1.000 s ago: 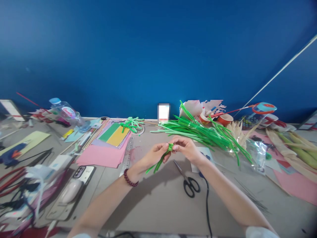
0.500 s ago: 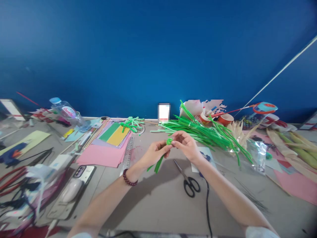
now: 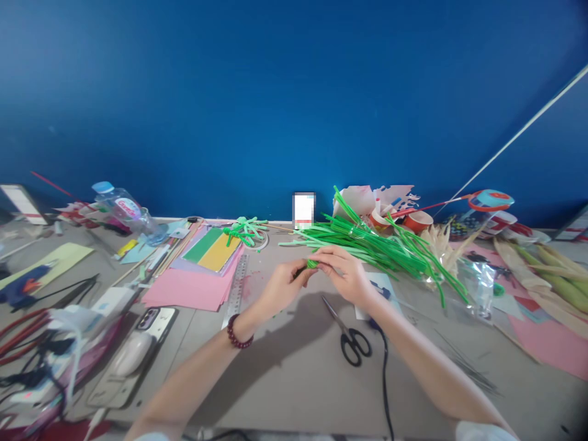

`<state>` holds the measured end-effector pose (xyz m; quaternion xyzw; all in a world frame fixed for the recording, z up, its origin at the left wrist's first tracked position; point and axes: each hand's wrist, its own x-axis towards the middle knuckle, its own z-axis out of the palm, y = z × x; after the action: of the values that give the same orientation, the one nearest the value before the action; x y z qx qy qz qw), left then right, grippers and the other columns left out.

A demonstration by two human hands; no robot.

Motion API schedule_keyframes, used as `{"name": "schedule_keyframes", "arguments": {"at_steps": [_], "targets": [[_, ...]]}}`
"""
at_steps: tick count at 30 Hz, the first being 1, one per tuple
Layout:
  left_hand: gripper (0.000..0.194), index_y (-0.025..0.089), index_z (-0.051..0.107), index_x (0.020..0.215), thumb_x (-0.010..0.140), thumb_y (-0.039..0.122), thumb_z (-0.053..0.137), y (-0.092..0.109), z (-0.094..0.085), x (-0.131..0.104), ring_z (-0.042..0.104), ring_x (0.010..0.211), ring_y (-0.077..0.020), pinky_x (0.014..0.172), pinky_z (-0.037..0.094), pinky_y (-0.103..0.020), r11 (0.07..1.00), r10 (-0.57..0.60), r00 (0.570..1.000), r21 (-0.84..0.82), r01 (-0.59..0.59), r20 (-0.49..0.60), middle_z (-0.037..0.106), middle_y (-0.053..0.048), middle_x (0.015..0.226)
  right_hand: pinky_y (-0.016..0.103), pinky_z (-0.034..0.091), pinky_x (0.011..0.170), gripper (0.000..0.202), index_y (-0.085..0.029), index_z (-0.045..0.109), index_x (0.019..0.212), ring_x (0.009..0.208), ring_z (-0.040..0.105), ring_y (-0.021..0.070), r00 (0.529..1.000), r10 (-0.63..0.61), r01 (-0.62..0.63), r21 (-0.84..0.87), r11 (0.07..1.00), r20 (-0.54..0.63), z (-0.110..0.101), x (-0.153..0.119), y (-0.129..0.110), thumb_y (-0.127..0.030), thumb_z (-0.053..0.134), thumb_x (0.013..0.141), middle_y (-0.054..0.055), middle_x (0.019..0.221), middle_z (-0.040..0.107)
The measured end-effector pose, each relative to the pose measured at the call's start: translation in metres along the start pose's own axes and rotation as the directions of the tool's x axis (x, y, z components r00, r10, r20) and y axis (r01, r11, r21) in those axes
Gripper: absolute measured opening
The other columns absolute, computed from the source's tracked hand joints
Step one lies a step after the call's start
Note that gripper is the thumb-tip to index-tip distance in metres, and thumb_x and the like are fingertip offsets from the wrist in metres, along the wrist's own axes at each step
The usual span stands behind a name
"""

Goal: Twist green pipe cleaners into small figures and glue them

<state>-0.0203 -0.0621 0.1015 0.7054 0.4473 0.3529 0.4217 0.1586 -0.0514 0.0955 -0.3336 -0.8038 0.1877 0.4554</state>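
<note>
Both hands meet at the middle of the table around a small bundle of green pipe cleaners (image 3: 312,264). My left hand (image 3: 285,283) grips it from the left, fingers closed. From the right, my right hand (image 3: 342,275) pinches the same coil with thumb and fingertips. Most of the bundle is hidden by the fingers. Just below my right hand, black-handled scissors (image 3: 350,340) lie on the table, blades towards the wall. Behind the hands rests a large heap of loose green pipe cleaners (image 3: 386,245).
Pink paper (image 3: 193,288) and a clear ruler (image 3: 236,288) lie to the left, with a phone (image 3: 158,324) and a white mouse (image 3: 133,354) nearer me. A plastic bottle (image 3: 128,208) leans at the back left. Paper cups (image 3: 418,220) stand at the back right. A black cable (image 3: 386,380) runs beside the scissors.
The green stems that hung below my left hand are now almost out of sight. The coil has turned between my fingers, and my right fingers have closed over it.
</note>
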Motion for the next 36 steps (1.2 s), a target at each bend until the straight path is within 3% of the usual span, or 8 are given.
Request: {"name": "schedule_keyframes", "arguments": {"at_steps": [8,11,14,17,21,29,32,36], "targets": [[0.032,0.016,0.061,0.072,0.084,0.042,0.049,-0.005,-0.007,0.005,0.042,0.048,-0.0078,0.049,0.035,-0.021,0.964,-0.049,0.977,-0.247,0.100,0.206,0.046,0.003,0.054,0.035,0.050,0.085,0.024,-0.025,0.065,0.104,0.096,0.060,0.0192,0.992,0.073,-0.082,0.089,0.993,0.107,-0.009,0.002,-0.001,-0.022,0.047,0.090,0.007,0.102,0.063],[0.025,0.017,0.064,0.090,0.079,0.038,0.059,-0.008,-0.004,0.007,0.050,0.053,-0.0086,0.051,0.042,-0.020,0.941,-0.061,0.991,-0.326,0.096,0.115,0.054,0.002,0.061,0.037,0.049,0.086,0.022,-0.026,0.067,0.102,0.097,0.061,0.0200,0.993,0.100,-0.106,0.090,0.990,0.067,-0.007,0.003,0.000,-0.022,0.049,0.088,0.006,0.101,0.065],[0.037,0.021,0.060,0.108,0.073,0.030,0.068,-0.008,0.000,0.008,0.059,0.071,-0.0128,0.056,0.050,-0.021,0.935,-0.019,0.997,-0.355,-0.008,-0.072,0.063,-0.002,0.080,0.037,0.049,0.085,0.022,-0.026,0.067,0.101,0.098,0.060,0.0204,0.993,0.107,-0.110,0.081,0.991,0.041,-0.003,0.002,0.002,-0.022,0.051,0.087,0.007,0.102,0.065],[0.030,0.021,0.062,0.104,0.075,0.027,0.066,-0.008,0.004,0.007,0.062,0.083,-0.0161,0.062,0.056,-0.025,0.932,0.047,0.988,-0.350,-0.096,-0.145,0.065,-0.006,0.100,0.036,0.051,0.080,0.018,-0.025,0.065,0.099,0.091,0.062,0.0193,0.990,0.138,-0.138,0.095,0.986,0.007,0.002,0.000,0.004,-0.023,0.052,0.087,0.006,0.100,0.065],[0.023,0.019,0.067,0.098,0.077,0.027,0.065,-0.011,0.007,0.005,0.065,0.076,-0.0151,0.066,0.058,-0.028,0.943,0.106,0.974,-0.291,-0.163,-0.200,0.067,-0.008,0.100,0.031,0.051,0.070,0.010,-0.022,0.058,0.092,0.076,0.060,0.0153,0.964,0.255,-0.234,0.209,0.949,-0.079,0.006,-0.001,0.004,-0.026,0.058,0.083,0.004,0.092,0.063],[0.015,0.022,0.071,0.092,0.079,0.023,0.064,-0.016,0.007,0.004,0.066,0.085,-0.0184,0.078,0.056,-0.033,0.901,0.430,0.824,0.109,-0.421,-0.370,0.071,-0.007,0.092,0.029,0.048,0.065,0.014,-0.020,0.058,0.080,0.075,0.057,0.0157,0.953,0.297,-0.279,0.214,0.936,-0.058,0.007,-0.001,-0.003,-0.033,0.064,0.079,0.003,0.080,0.058],[0.016,0.025,0.072,0.093,0.078,0.023,0.064,-0.011,0.007,0.001,0.065,0.090,-0.0196,0.084,0.053,-0.034,0.917,0.391,0.841,0.083,-0.390,-0.374,0.070,-0.008,0.097,0.029,0.048,0.065,0.014,-0.020,0.058,0.078,0.073,0.056,0.0155,0.945,0.324,-0.307,0.237,0.922,-0.036,0.007,-0.001,-0.005,-0.033,0.063,0.080,0.002,0.077,0.058],[0.019,0.023,0.073,0.092,0.074,0.026,0.068,-0.006,0.009,-0.003,0.064,0.093,-0.0214,0.080,0.055,-0.033,0.955,0.208,0.902,-0.121,-0.271,-0.378,0.068,-0.009,0.103,0.029,0.048,0.066,0.014,-0.019,0.058,0.077,0.072,0.056,0.0150,0.945,0.325,-0.305,0.283,0.910,-0.028,0.008,-0.002,-0.004,-0.033,0.061,0.081,0.002,0.077,0.058]]}}
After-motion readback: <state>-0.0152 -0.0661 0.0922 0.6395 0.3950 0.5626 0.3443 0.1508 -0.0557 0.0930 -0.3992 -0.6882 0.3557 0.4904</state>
